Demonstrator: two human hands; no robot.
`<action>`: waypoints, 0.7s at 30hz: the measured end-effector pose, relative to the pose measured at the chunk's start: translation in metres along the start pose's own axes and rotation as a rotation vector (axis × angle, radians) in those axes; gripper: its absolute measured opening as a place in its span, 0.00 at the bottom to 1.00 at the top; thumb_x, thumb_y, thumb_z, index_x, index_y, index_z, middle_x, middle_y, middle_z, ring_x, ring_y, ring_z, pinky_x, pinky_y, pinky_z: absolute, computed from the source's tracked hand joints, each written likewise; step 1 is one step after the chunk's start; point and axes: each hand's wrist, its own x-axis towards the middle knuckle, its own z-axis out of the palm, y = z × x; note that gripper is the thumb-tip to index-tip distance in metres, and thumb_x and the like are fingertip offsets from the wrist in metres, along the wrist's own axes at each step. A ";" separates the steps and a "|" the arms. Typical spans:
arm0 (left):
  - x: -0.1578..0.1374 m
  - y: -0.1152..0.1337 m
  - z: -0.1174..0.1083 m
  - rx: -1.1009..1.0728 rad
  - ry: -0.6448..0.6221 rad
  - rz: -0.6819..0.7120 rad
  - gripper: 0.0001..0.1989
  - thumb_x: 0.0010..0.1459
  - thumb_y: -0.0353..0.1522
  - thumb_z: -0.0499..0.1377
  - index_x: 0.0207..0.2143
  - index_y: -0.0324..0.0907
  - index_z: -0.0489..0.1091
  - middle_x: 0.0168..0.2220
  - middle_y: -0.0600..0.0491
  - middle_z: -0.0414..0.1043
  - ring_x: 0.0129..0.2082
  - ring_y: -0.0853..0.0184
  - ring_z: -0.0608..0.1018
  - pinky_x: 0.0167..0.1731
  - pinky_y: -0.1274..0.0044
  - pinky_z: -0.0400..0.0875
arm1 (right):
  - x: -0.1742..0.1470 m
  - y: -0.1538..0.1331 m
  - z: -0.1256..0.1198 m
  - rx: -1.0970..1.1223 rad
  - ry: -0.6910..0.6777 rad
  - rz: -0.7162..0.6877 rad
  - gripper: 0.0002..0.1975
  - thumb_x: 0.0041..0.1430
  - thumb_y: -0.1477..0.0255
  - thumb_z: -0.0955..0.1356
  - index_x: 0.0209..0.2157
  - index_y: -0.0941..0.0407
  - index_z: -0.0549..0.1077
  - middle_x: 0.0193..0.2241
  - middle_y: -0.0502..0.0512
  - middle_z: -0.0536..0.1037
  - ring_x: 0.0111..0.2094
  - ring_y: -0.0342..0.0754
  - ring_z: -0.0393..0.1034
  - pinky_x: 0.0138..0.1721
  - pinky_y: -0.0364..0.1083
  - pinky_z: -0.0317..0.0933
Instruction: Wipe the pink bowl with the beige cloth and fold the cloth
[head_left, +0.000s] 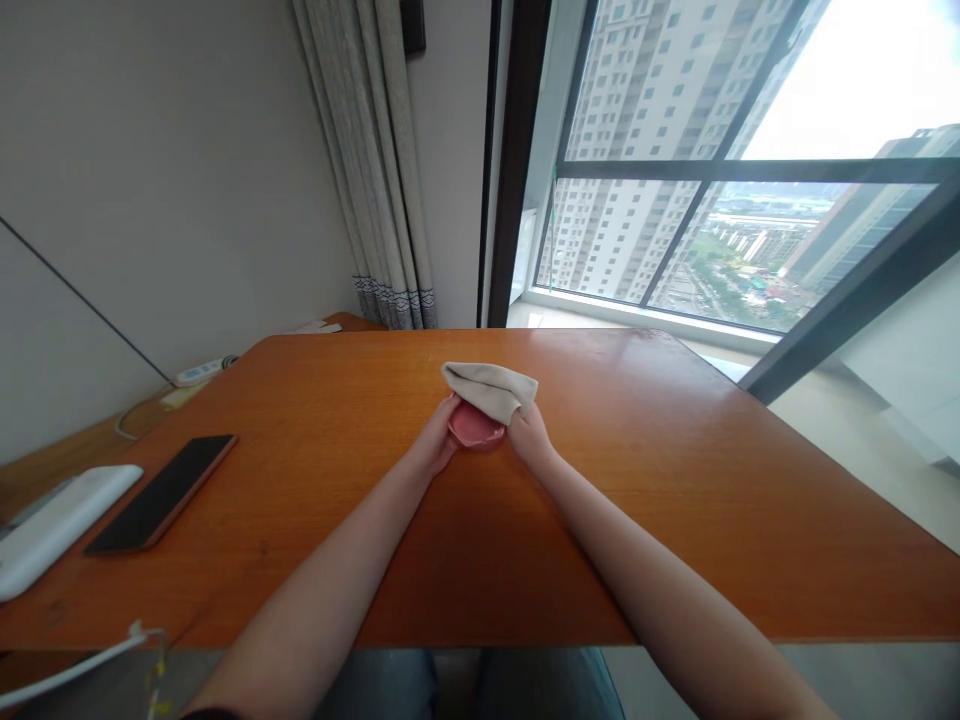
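Gripping pink dish (477, 430) by its left side with left hand (439, 437). Clutching folded beige cloth (491, 387) by its right end with right hand (530, 437), over far part of dish, between the two hands. Right of right hand, wide stretch of worktop (660, 470) to slanting edge; far edge just past cloth, near edge well back of both hands. Well left of left hand, black slab (161, 495), then white case (71, 522).
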 end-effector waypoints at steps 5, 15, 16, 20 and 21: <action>0.004 0.000 0.000 -0.184 0.030 0.096 0.19 0.58 0.38 0.57 0.52 0.46 0.66 0.52 0.51 0.70 0.54 0.61 0.70 0.50 0.68 0.69 | -0.016 -0.003 0.022 -0.031 0.139 0.035 0.19 0.59 0.66 0.60 0.51 0.53 0.69 0.50 0.54 0.73 0.59 0.52 0.57 0.62 0.54 0.48; 0.000 -0.008 -0.002 0.108 -0.050 -0.125 0.24 0.53 0.44 0.60 0.50 0.45 0.67 0.50 0.47 0.71 0.47 0.60 0.75 0.42 0.71 0.72 | 0.009 0.003 -0.012 -0.046 0.194 0.086 0.20 0.53 0.69 0.62 0.49 0.55 0.71 0.49 0.54 0.74 0.55 0.53 0.63 0.60 0.56 0.51; 0.001 -0.008 -0.003 0.155 -0.033 -0.117 0.24 0.52 0.44 0.61 0.51 0.46 0.67 0.50 0.48 0.71 0.47 0.60 0.75 0.41 0.71 0.73 | 0.012 0.005 -0.015 -0.036 0.148 0.102 0.20 0.53 0.69 0.63 0.48 0.54 0.71 0.48 0.54 0.75 0.54 0.54 0.64 0.59 0.56 0.52; 0.004 -0.009 -0.005 0.220 0.093 -0.024 0.23 0.51 0.40 0.63 0.50 0.49 0.67 0.50 0.50 0.71 0.49 0.59 0.73 0.40 0.72 0.73 | 0.007 0.010 -0.006 0.012 0.052 0.127 0.20 0.54 0.67 0.63 0.49 0.53 0.71 0.47 0.52 0.76 0.52 0.54 0.66 0.58 0.56 0.54; 0.005 -0.008 -0.006 0.177 0.123 0.002 0.22 0.52 0.39 0.62 0.50 0.48 0.67 0.50 0.50 0.71 0.49 0.60 0.73 0.41 0.72 0.73 | 0.003 0.010 -0.001 0.017 0.075 0.131 0.20 0.55 0.67 0.62 0.49 0.53 0.71 0.47 0.53 0.76 0.53 0.53 0.66 0.58 0.56 0.54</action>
